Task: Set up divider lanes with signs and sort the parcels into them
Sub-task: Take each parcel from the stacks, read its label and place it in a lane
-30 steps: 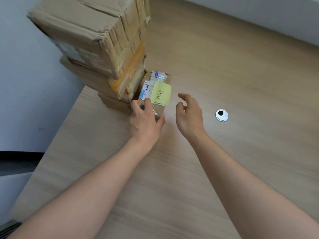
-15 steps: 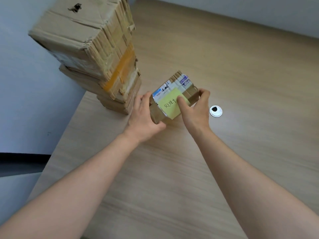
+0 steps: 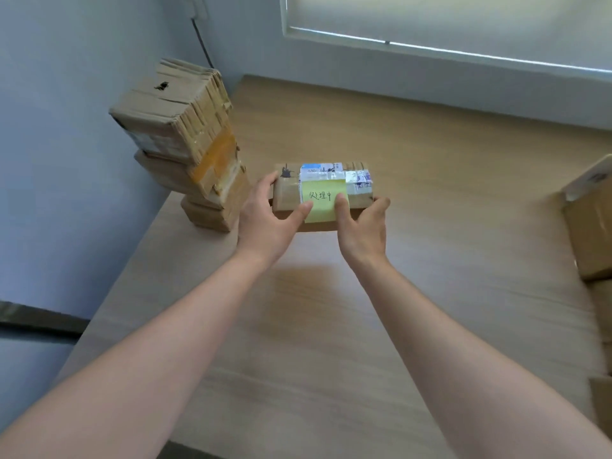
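Note:
A small cardboard parcel [image 3: 356, 202] with white and blue shipping labels is held above the wooden table [image 3: 331, 326], in the middle of the head view. A yellow sticky note [image 3: 323, 193] with handwritten characters is stuck on its near top. My left hand [image 3: 268, 217] grips the parcel's left end, thumb beside the note. My right hand [image 3: 362, 226] grips the right end, with its thumb pressing on the note. The parcel casts a shadow on the table below.
A leaning stack of three taped cardboard boxes [image 3: 195, 150] stands at the table's left edge near the wall. More cardboard boxes [image 3: 592, 233] sit at the right edge of view. A window blind [image 3: 463, 21] and a cable are on the far wall.
Both hands took the parcel from beside the stack, lifted it and turned it square to me, moving it right toward the table's middle. The view tilted up.

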Available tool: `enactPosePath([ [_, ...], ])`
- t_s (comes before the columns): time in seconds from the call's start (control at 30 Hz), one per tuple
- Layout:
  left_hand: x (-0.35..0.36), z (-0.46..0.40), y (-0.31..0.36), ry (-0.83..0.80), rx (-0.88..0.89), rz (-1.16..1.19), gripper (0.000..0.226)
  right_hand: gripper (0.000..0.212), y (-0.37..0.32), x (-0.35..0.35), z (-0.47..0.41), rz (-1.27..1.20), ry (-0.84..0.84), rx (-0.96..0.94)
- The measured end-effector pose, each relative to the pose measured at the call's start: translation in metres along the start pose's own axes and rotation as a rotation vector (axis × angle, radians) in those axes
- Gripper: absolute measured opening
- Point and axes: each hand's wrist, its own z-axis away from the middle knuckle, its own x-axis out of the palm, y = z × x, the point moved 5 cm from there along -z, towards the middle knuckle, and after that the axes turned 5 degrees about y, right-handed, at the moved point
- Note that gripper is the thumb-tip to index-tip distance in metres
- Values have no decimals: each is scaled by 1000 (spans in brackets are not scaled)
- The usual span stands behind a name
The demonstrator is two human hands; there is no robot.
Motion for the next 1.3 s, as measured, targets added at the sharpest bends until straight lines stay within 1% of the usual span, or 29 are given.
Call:
enactPosePath([
  [0.07,-10,12,19,1,80,-32,76,49,-6,-18,13,-22,8,-11],
  [0.13,-18,24,34,-11,139,-46,73,49,-12,-37,27,-22,51,-36],
  [0.4,-61,83,87,-48,310,-23,73,50,-39,-109,110,-24,242,-142],
  [0.53,-91,126,112,-101,395,45,73,52,-43,-148,169,-16,359,-166],
  [0.77,-123,209,154,-198,503,152,72,56,-35,-217,268,25,483,-181],
  [0.9,-118,257,187,-265,564,191,71,63,-28,-273,312,44,587,-214],
  [1.07,-91,322,235,-333,648,200,69,73,-8,-351,356,128,663,-219],
  [1.3,-21,445,304,-419,709,236,75,75,59,-486,399,220,734,-213],
])
